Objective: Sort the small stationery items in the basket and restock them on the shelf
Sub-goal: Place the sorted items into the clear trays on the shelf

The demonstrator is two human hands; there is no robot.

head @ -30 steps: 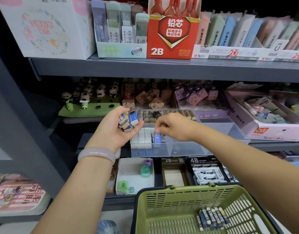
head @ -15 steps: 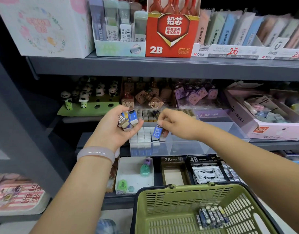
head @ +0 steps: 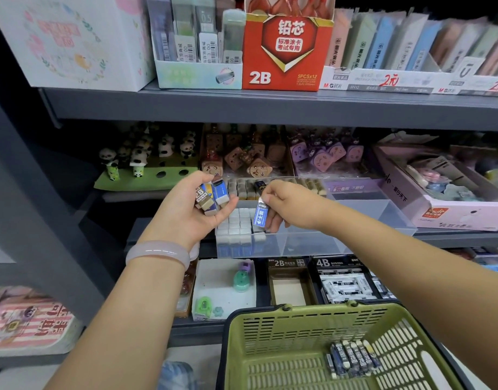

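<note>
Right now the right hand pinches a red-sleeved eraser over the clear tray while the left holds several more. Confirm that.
Wrong in one respect: the head view shows the eraser in the right hand has a blue sleeve, not red. It is over the clear tray, and the left hand holds several more.

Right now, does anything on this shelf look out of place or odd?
Yes: one dark-wrapped eraser sits alone in the back row of tan-wrapped erasers in the clear tray. It looks misfiled.

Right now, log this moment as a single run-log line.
left hand: holds mixed erasers | right hand: pinches blue eraser over clear tray | basket: erasers left
</note>
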